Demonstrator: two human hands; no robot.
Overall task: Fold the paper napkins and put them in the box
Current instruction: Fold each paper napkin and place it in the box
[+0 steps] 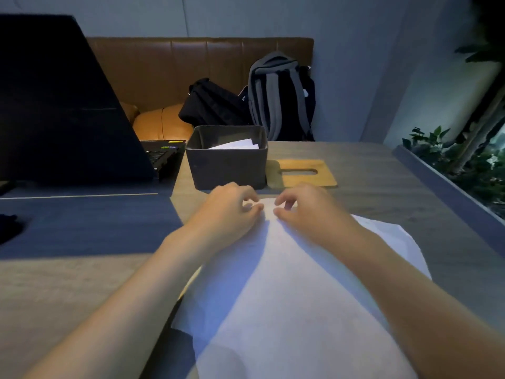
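From the head camera, the dark box (226,165) stood just beyond both hands, open-topped, with folded white napkins (235,144) lying inside it. A wooden lid (306,173) with a slot lay beyond the right hand, beside the box. The left hand (228,212) and right hand (306,212) each pinched the far edge of a large white napkin (287,296) with curled fingers, nearly touching one another. The sheet ran back from the grip toward the person over the table (382,187).

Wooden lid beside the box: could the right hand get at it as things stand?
Probably yes. The wooden lid lies flat just beyond the right hand, nothing between them, though that hand is pinching the napkin.
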